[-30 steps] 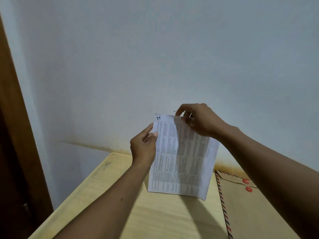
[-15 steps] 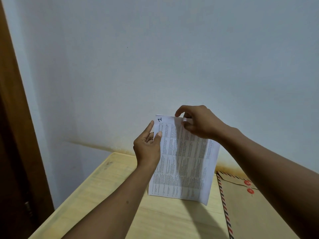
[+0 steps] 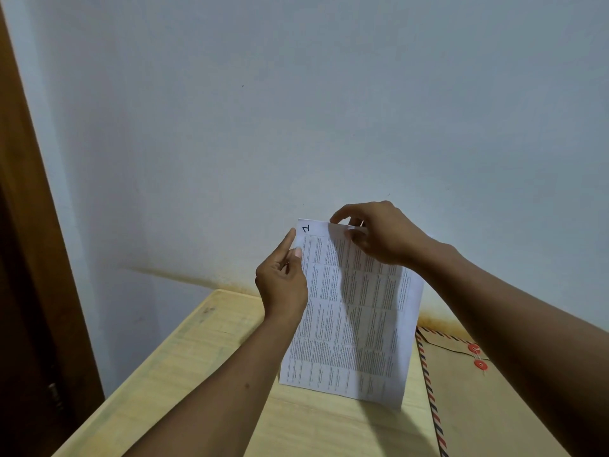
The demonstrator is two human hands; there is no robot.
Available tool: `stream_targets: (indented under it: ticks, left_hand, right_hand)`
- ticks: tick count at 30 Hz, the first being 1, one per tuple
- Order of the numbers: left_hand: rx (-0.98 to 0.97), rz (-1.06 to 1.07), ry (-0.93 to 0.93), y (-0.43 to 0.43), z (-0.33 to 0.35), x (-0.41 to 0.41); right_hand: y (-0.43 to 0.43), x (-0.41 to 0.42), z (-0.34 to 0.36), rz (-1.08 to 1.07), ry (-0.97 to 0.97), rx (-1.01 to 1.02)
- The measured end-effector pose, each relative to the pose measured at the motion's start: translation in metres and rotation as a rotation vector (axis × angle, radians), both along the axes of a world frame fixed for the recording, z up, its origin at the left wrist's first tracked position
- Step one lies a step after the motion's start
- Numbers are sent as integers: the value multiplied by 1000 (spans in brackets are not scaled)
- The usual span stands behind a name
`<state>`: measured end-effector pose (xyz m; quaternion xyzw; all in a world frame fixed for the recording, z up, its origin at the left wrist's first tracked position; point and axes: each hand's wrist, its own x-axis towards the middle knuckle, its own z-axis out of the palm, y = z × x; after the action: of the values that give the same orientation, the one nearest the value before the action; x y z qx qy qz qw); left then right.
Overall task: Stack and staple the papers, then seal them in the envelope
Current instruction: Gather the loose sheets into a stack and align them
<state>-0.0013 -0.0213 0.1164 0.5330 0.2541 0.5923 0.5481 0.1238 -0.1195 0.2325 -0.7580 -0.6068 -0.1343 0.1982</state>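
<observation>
The printed papers (image 3: 349, 328) stand upright on their bottom edge on the wooden table (image 3: 184, 374), a handwritten mark at the top left corner. My left hand (image 3: 283, 278) pinches the left edge near the top. My right hand (image 3: 375, 235) pinches the top edge with thumb and fingers curled over it. A brown envelope (image 3: 478, 400) with a red, white and blue striped border and two red string buttons lies flat on the table to the right, partly under my right forearm. No stapler is visible.
A pale wall (image 3: 296, 110) rises directly behind the table. A dark wooden door frame (image 3: 29, 258) runs down the left side. The table's left edge slopes toward the lower left.
The papers and both hands have dropped slightly, with the bottom edge now resting on the table. The grips are unchanged.
</observation>
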Motion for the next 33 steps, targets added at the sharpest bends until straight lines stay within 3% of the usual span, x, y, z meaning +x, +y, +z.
stream_targets:
  ticks: [33]
  left_hand:
    - [-77, -77, 38, 3, 4, -4]
  right_hand:
    - [10, 0, 0, 74, 85, 125]
